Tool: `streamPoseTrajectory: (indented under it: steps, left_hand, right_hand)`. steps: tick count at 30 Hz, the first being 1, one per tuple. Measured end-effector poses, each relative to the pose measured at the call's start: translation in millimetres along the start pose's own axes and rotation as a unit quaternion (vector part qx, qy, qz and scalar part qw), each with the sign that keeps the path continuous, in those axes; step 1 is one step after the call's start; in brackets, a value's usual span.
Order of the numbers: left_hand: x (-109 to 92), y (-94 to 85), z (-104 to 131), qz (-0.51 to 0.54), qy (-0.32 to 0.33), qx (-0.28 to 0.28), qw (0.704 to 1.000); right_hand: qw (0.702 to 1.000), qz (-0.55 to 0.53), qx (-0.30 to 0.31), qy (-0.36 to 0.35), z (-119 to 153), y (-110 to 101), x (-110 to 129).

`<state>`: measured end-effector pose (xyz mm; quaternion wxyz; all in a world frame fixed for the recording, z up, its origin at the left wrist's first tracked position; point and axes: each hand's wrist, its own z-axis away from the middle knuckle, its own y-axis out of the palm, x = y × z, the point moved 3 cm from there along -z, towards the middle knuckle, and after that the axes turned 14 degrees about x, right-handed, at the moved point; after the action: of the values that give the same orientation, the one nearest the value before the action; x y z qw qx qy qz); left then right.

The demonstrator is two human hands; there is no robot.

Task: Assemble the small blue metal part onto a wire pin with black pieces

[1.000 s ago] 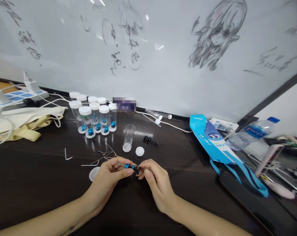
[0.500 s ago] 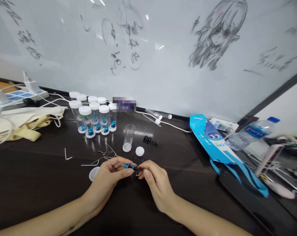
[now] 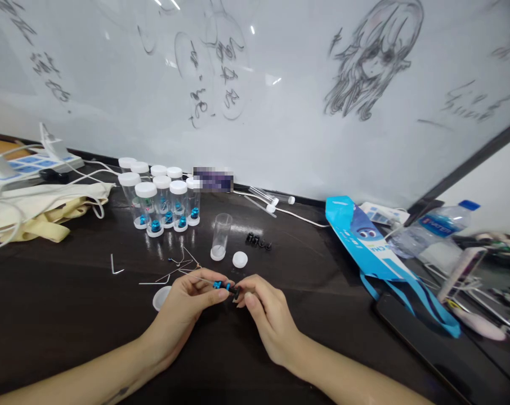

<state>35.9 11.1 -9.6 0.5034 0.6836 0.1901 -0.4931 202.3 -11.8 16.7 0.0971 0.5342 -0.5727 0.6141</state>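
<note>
The left hand [image 3: 191, 295] is pinching a small blue-and-black part [image 3: 222, 286] between thumb and fingers. The part is lying crosswise above the dark surface [image 3: 322, 281], its black end pointing toward the right hand [image 3: 269, 315]. The right hand is curling its fingers narrowly at that black end; whether it is gripping or only touching cannot be told. A thin pale rod [image 3: 196, 275] is running up and leftward from the left hand; its join to the part is not showing clearly.

Just beyond the hands, an uncapped clear tube [image 3: 223, 228] is standing upright on a white base. A white cap [image 3: 240, 260] is lying just beside it, and a cluster of black screws [image 3: 258, 242] is sitting near, to the right. A shallow white dish-like piece [image 3: 161, 298] is resting by the left hand, partly hidden. Thin wire-like pieces [image 3: 187, 260] are lying beyond the left hand, and an L-shaped key [image 3: 112, 264] is lying farther left. Behind these, a group of white-capped tubes [image 3: 146, 191] is standing close together, several containing blue pieces [image 3: 155, 226]. A blue bag [image 3: 356, 236] is lying well to the right, near a water bottle [image 3: 438, 226].
</note>
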Motion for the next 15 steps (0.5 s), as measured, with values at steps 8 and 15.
streamPoseTrajectory:
  steps: [8, 15]
  left_hand:
    - [-1.1, 0.5, 0.7, 0.001, -0.002, -0.006, 1.000]
    - [0.0, -0.7, -0.8, -0.002, -0.003, -0.012, 1.000]
  right_hand:
    - [1.000, -0.011, 0.000, 0.006, 0.3, -0.3, -0.3]
    - [1.000, -0.017, 0.000, 0.005, 0.0, -0.9, 0.3]
